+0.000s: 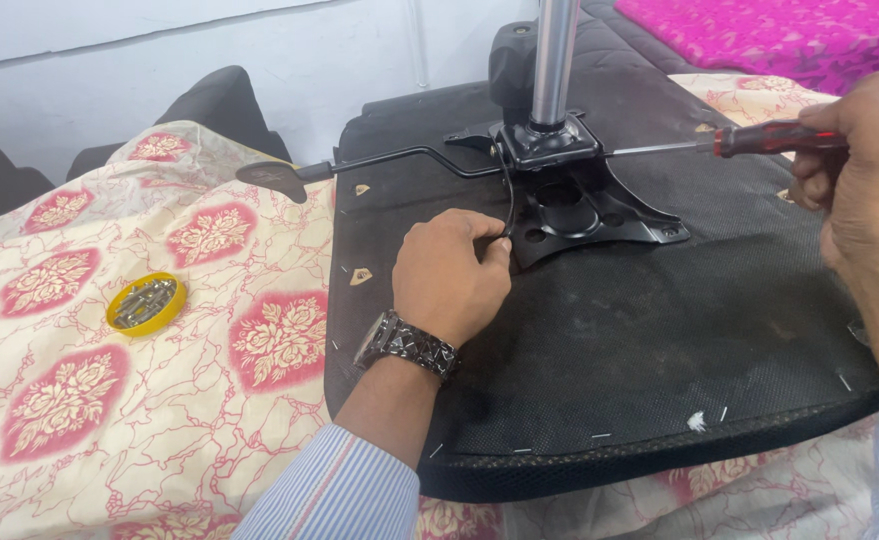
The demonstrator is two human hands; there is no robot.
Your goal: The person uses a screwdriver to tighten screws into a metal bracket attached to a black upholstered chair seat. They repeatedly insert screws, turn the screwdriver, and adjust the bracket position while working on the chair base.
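Beside left hand (450,275), apparently touching: mechanism plate (585,215).

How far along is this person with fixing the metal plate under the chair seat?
Already done, it seems: the black metal plate with its chrome column and lever sits on the upturned seat. In hand: the right hand drives a red-handled screwdriver at the plate while the left hand steadies its edge. Left: possibly more screws from the yellow tin; which holes are filled is unclear.
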